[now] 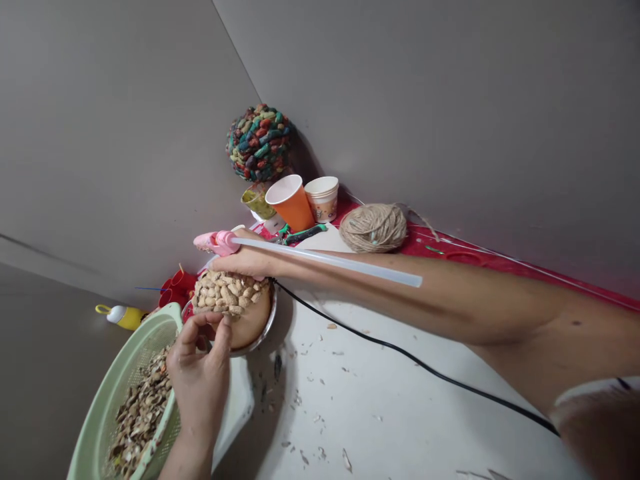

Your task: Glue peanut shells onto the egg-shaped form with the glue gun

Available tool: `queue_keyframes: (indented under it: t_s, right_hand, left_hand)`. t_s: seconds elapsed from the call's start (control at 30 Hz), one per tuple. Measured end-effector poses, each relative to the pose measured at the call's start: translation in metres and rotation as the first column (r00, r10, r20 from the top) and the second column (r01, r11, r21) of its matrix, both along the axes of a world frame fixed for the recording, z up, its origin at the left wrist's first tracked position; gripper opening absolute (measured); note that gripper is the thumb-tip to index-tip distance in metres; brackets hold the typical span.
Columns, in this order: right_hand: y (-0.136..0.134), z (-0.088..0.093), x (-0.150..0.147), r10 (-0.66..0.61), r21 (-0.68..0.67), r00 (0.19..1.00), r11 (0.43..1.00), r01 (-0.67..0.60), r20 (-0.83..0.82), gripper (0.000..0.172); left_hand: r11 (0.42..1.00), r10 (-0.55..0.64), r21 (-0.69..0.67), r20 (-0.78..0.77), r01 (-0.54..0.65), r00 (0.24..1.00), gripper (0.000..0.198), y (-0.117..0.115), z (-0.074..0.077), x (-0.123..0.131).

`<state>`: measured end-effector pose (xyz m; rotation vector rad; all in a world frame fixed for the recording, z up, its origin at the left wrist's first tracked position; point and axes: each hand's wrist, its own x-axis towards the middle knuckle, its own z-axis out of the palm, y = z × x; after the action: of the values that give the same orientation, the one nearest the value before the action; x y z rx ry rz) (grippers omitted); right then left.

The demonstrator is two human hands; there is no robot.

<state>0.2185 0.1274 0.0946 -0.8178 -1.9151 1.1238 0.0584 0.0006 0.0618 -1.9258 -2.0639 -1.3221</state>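
A round ball (249, 327), tan below and covered above with peanut shells (227, 293), sits in a shiny metal bowl (267, 331). My right hand (245, 259) reaches over the top of it, wrapped round a pink hot glue gun (220, 243). A long translucent glue stick (330, 261) juts from the back of the gun above my forearm. At the near side of the ball, my left hand (200, 363) has thumb and fingertips drawn together against the lowest shells. Whatever is pinched there is too small or hidden to make out.
A green basket (95, 413) of shells stands at left. Behind are a colourful shell-covered ball (260, 143), an orange cup (293, 203), stacked paper cups (323, 198), green-handled pliers (305, 234) and twine (374, 227). A black cord (400, 353) crosses the shell-littered white surface (390, 413).
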Motion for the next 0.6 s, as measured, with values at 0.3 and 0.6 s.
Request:
queue_keyframes:
  t_s: [0.3, 0.6]
  right_hand:
    - [-0.0015, -0.002, 0.0015, 0.002, 0.016, 1.0, 1.0, -0.003, 0.022, 0.028]
    - [-0.0004, -0.0022, 0.0014, -0.008, -0.019, 0.999, 1.0, 0.007, -0.041, 0.016]
  left_hand:
    - [0.991, 0.011, 0.137, -0.102, 0.003, 0.995, 0.014, 0.0007, 0.0004, 0.0046]
    - [0.958, -0.093, 0.224, -0.344, 0.178, 0.934, 0.01, -0.0011, -0.0006, 0.0009]
